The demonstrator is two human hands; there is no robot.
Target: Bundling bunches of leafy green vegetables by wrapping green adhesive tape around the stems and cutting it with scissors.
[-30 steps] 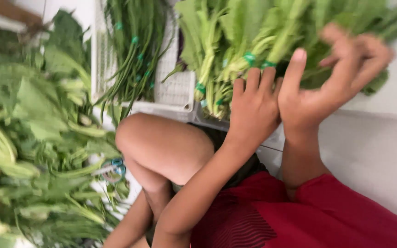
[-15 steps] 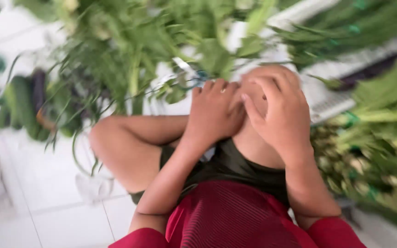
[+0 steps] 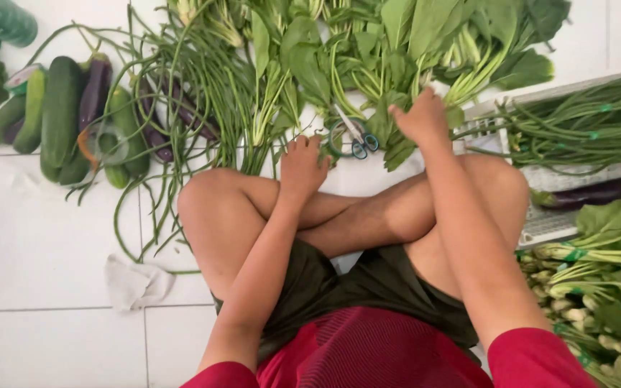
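two bare hands reach forward over crossed legs on a white tiled floor (image 3: 44,244). left hand (image 3: 302,167) lies knuckles up at the stalk ends of a loose bunch of long green beans and thin stems (image 3: 203,93) — fingers curled down and close together, touching the greens; whether it pinches a stem, cannot tell. right hand (image 3: 420,118) presses down on a pile of broad leafy greens (image 3: 425,43) at the far middle of the floor, fingers bent and bunched into the leaves, seemingly gripping them, grip itself hidden. between the two hands, just beside the right one, small scissors with blue-green handles (image 3: 353,136) lie on the tiles, touched by neither hand.

far left of the floor: several cucumbers (image 3: 60,115) and dark purple eggplants (image 3: 95,86) side by side, a clear roll of tape (image 3: 106,144) lying on them. crumpled white cloth (image 3: 136,282) lies near the left knee. at the right edge a white plastic crate (image 3: 562,226) carries tied bundles of long beans (image 3: 583,126) and one eggplant (image 3: 591,192); pale-stemmed greens in bundles (image 3: 598,287) sit at the near right — banded green. person wears red shirt, dark shorts.
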